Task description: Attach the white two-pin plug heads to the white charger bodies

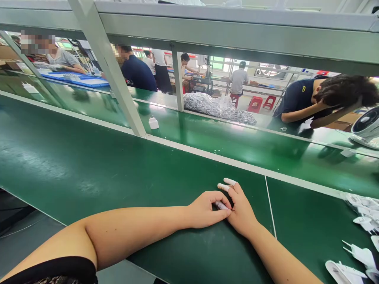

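Observation:
My left hand (207,209) is closed, its thumb and index finger meeting against my right hand (243,211). In the loop of the left fingers shows a white finger cot (220,205), apparently on a digit of the right hand; which one is partly hidden. Two fingers of my right hand stretch out apart, each with a white cover on its tip, and no object is seen in that hand. Both forearms rest at the near side of the green table (142,173). To the right lie several white plug adapters with metal prongs (359,254).
A metal frame post (109,71) and shelf beam (225,35) stand ahead. Beyond a white divider are a small white adapter (153,123), a bag of grey parts (216,105) and a fan (367,125). A person (308,98) leans on the far table, head in hands; others sit farther back.

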A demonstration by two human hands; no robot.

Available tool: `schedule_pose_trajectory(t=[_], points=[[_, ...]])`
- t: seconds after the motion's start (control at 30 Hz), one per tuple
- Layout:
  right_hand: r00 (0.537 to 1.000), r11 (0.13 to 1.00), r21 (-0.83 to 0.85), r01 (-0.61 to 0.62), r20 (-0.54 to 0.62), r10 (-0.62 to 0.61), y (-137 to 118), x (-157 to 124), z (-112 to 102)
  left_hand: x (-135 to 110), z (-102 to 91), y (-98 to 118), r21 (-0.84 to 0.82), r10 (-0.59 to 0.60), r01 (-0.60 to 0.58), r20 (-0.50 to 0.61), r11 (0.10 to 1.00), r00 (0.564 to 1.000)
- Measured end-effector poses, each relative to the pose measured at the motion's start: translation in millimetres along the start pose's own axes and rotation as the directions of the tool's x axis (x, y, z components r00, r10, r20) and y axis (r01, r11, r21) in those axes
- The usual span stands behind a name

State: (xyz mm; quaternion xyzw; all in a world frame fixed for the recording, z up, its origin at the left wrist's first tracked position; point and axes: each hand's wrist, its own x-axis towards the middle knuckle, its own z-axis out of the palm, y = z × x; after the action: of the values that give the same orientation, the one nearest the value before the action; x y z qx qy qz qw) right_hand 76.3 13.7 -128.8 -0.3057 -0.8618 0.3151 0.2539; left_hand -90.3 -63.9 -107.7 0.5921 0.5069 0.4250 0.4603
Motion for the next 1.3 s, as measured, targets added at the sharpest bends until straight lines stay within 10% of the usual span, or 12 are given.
schedule_pose_trajectory(t=[1.3], points=[[0.999, 0.997, -0.062, 0.048, 0.003, -0.048, 4.6, -2.6, 4.0, -0.8, -0.9, 2.5, 0.016, 0.039, -0.039, 0.004, 0.999, 0.999]])
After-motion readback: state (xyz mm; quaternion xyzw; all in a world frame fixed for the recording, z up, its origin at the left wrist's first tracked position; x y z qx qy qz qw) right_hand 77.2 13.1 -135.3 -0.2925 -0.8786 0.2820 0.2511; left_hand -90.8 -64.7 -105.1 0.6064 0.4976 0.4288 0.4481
